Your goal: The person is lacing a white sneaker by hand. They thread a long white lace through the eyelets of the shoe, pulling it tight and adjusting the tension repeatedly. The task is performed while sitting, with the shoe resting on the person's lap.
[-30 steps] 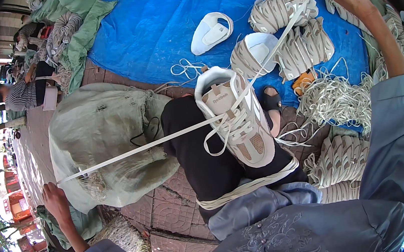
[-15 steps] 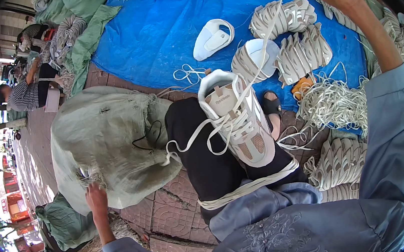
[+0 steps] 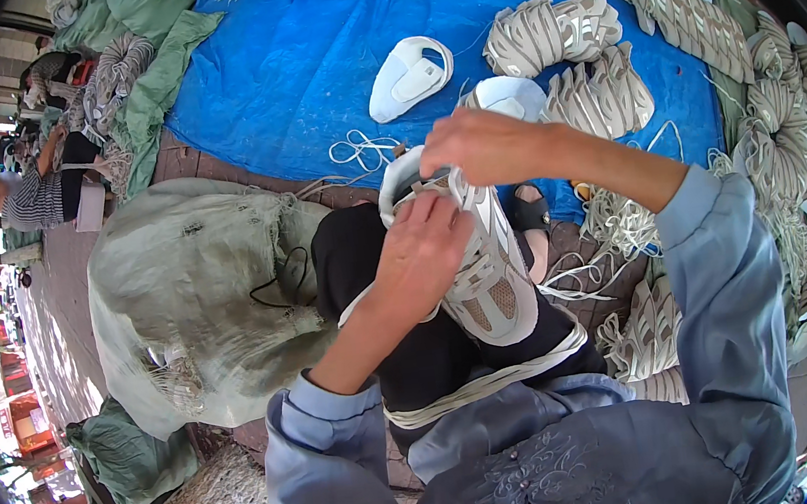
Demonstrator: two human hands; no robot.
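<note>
A beige and white sneaker (image 3: 491,307) rests across my black-trousered legs, its toe toward me. My left hand (image 3: 424,254) lies over the upper lacing, fingers bent and pressed together on the shoelace. From the right, my right hand (image 3: 486,146) reaches the tongue and collar, its fingers closed in a pinch on the shoelace. Both hands nearly meet, and they cover most of the upper eyelets. What runs beneath the fingertips is largely hidden. A bundle of pale laces (image 3: 490,384) is wrapped round my legs near the lap.
A blue tarp (image 3: 301,73) spreads ahead, bearing a white shoe piece (image 3: 410,78) and strung bundles of shoe uppers (image 3: 553,32). Loose laces (image 3: 621,220) pile at the right. A pale sack (image 3: 198,297) stands left; a person in stripes (image 3: 35,202) sits beyond.
My right hand has come down from high at the upper right, where it drew a lace taut, to the shoe's collar. My left hand has moved in from the far left onto the lacing.
</note>
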